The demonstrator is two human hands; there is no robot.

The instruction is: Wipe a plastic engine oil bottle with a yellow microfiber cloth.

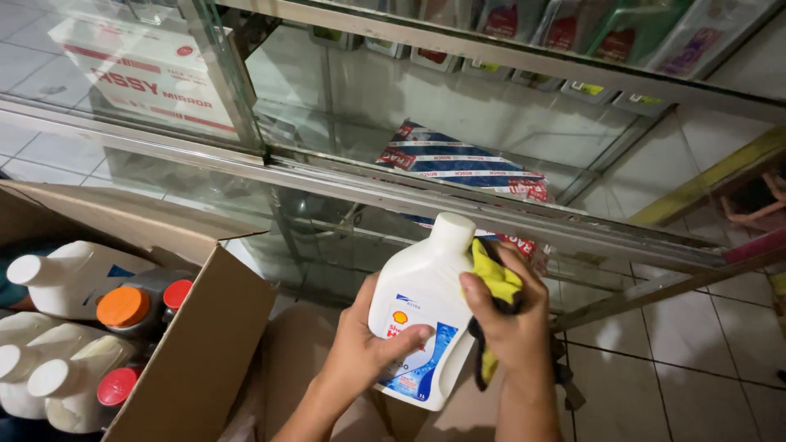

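My left hand (368, 348) grips a white plastic jug (422, 303) with a white cap and a blue label, held upright in front of a glass display case. The thumb lies across the label. My right hand (512, 319) presses a yellow cloth (495, 282) with dark edging against the jug's right side, near the handle and the neck. A strip of the cloth hangs down below that hand.
At left stands an open cardboard box (209, 344) with several white jugs and bottles with orange and red caps. The glass case (344, 192) has metal rails; inside lie a blue striped package (458, 164) and a white carton (147, 74). White tiled floor lies at right.
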